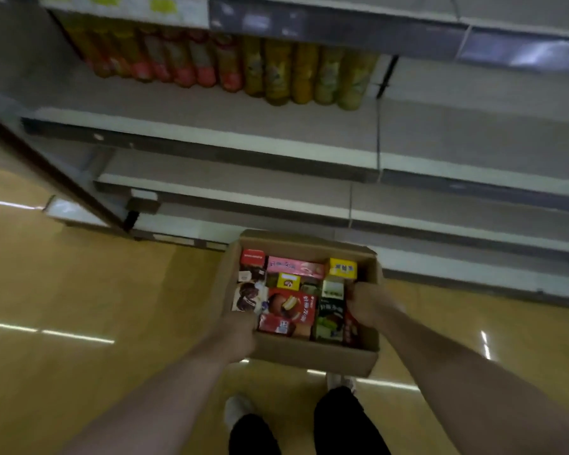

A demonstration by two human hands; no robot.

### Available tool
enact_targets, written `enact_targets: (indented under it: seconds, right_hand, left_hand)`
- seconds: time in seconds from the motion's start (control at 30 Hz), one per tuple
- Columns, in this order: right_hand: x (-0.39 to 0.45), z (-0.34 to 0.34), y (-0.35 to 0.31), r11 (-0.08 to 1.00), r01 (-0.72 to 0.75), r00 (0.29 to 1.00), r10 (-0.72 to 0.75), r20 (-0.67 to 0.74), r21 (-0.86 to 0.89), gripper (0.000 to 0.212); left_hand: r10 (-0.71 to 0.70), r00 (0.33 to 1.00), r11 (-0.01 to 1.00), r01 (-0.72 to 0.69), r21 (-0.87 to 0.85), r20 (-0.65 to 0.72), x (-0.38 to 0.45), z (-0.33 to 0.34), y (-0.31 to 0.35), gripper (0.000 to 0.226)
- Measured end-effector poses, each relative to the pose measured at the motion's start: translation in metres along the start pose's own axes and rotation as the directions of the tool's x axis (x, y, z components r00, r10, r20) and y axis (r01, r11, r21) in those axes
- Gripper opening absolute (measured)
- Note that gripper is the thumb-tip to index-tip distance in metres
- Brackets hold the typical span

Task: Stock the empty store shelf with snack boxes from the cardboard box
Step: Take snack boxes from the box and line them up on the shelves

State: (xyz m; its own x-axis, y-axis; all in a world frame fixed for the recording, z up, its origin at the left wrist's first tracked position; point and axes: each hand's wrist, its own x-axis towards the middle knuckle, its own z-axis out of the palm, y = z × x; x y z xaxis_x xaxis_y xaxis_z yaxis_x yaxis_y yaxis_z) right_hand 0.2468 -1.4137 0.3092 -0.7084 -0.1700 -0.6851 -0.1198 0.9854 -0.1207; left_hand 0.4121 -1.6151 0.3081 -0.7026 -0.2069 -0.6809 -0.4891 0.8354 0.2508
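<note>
text: none legible | snack boxes: print blurred | shelf tags: blurred

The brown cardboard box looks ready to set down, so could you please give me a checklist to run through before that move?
1. Left hand grips the brown cardboard box: ok.
2. Right hand grips its right wall: ok.
3. Colourful snack boxes sit inside, none spilling: ok.
4. Glossy yellow floor below is bare: ok.
5. Grey shelf in front of the bottles has room: ok.
6. Box bottom sound: cannot tell.
</note>
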Motion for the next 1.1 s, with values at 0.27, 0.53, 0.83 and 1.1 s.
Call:
enact_targets:
  seconds: [0.27,0.53,0.83,1.1]
  right_hand:
    - [-0.016,0.086,-0.006,0.988,-0.06,0.991,0.042,0.129,0.143,0.007]
    - [0.039,0.167,0.045,0.879,-0.182,0.976,0.106,0.192,0.44,0.008]
    - [0.169,0.242,0.048,0.894,-0.075,0.991,0.018,0.133,0.442,0.01]
    - [0.273,0.311,0.005,0.9,0.336,0.912,-0.385,0.141,0.278,0.062]
  left_hand:
    - [0.034,0.992,0.997,-0.025,-0.072,0.126,0.04,0.069,0.019,0.019]
    - [-0.109,0.975,0.893,0.181,-0.412,0.193,0.109,0.142,0.009,0.012]
    - [-0.089,0.996,0.881,0.078,-0.466,-0.002,0.226,0.192,-0.028,0.016]
    - [-0.096,0.989,0.845,0.022,-0.534,-0.11,0.311,0.204,-0.081,0.023]
